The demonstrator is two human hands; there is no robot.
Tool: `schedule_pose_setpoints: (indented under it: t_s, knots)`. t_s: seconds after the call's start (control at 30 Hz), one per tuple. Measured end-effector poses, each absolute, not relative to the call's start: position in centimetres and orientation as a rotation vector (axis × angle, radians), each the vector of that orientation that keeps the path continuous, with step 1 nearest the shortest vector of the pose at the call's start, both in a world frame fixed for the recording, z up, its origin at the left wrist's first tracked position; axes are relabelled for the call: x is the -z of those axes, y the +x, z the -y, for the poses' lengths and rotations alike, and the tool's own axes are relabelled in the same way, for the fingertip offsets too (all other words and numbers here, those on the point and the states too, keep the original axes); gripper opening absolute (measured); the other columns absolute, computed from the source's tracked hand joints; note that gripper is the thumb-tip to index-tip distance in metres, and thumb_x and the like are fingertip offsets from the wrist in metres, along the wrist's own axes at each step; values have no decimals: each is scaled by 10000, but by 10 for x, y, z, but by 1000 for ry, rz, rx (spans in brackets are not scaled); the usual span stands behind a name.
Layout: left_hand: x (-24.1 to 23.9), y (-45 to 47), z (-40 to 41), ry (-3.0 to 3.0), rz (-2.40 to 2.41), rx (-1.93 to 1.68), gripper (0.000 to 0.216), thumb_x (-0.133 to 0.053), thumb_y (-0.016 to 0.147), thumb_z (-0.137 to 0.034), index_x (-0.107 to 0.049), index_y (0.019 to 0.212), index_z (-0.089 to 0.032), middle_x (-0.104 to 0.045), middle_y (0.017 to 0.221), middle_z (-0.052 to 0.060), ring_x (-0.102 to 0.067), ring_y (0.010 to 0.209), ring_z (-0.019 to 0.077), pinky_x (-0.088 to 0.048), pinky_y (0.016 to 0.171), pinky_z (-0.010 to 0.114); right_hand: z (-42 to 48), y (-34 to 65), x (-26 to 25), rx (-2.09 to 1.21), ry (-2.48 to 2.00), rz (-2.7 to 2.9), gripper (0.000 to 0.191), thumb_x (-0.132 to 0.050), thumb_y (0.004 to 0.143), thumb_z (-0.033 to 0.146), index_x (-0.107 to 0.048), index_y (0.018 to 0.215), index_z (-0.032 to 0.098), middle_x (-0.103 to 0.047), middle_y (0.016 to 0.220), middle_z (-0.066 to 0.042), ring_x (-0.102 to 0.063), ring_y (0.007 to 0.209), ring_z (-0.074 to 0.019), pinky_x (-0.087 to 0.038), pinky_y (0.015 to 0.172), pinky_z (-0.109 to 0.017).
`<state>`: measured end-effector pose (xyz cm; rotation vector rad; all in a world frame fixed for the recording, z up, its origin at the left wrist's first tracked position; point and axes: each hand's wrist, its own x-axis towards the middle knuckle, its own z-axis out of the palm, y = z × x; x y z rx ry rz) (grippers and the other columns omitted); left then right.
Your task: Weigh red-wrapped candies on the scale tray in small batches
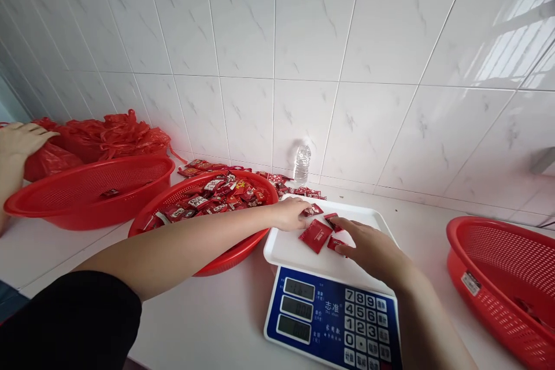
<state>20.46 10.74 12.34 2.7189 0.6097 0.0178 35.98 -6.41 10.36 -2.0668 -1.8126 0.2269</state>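
Four red packets [315, 236] lie on one white tray [282, 251], which sits on top of a single scale [332, 324]; one packet is larger than the other three. The scale's blue panel carries three displays, set one above another to the left of the number keys.

Both of the person's hands are over the tray. The left hand [290, 214] reaches in from the left, its fingertips at the rearmost small packet; whether they grip it, I cannot tell. The right hand [368, 245] has its thumb and fingers parted, the fingers at one small packet and the thumb at another, with the large packet just beside them.

Three red baskets stand on the table [208, 324]. The middle basket [229, 261] holds a heap of packets, too many and too overlapped to count; the left arm passes across it. The left basket [93, 212] shows one packet inside. The right basket [489, 295] has one white label outside and a few partly hidden red items within.

More packets lie along the wall behind the middle basket, beside one clear bottle [302, 165]. At the far left, one hand of another person [26, 137] rests on a pile of red plastic bags [117, 136], uncountable where they bunch together.
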Motion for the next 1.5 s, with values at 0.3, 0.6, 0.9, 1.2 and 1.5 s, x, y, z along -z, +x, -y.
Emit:
schedule_pose_setpoints:
  t_s: [0.3, 0.6, 0.9, 1.2, 1.5]
  knots:
    - [-141, 197, -121, 2618, -649, 11, 335, -602, 822, -258, -608, 1151, -203, -643, 1250, 61, -582, 1144, 211, -436, 941, 276, 67, 358, -111, -176, -1996, 1767, 421, -448, 922, 282, -495, 1338, 324, -630, 1284, -8, -636, 1080, -209, -515, 861, -356]
    - [-160, 130, -172, 2534, -964, 420, 185, -616, 684, -174, -672, 859, -192, -727, 843, 22, -657, 761, 182, -486, 689, 255, 82, 363, -117, 38, -1980, 1748, 413, -447, 932, 404, -507, 1337, 349, -698, 1157, -34, -692, 950, -233, -557, 748, -353]
    - [-147, 131, -157, 2591, -862, 583, 165, -730, 581, -262, -667, 720, -200, -689, 759, 14, -583, 682, 197, -426, 637, 275, 81, 356, -117, -11, -2008, 1808, 422, -414, 943, 395, -443, 1365, 388, -644, 1269, 34, -640, 1085, -223, -540, 850, -391]
    - [-177, 135, -179, 2579, -859, 163, 234, -639, 745, -359, -573, 896, -193, -609, 752, -27, -533, 634, 132, -369, 555, 226, 79, 358, -115, -42, -2003, 1813, 438, -424, 940, 376, -434, 1378, 379, -639, 1278, 8, -636, 1092, -243, -535, 845, -411]
    - [-148, 196, -133, 2629, -661, 154, 416, -648, 771, -298, -582, 1169, -194, -677, 1015, 52, -626, 832, 189, -445, 681, 255, 83, 359, -124, -153, -2015, 1753, 437, -429, 941, 394, -457, 1376, 364, -639, 1276, 1, -624, 1111, -218, -519, 866, -371]
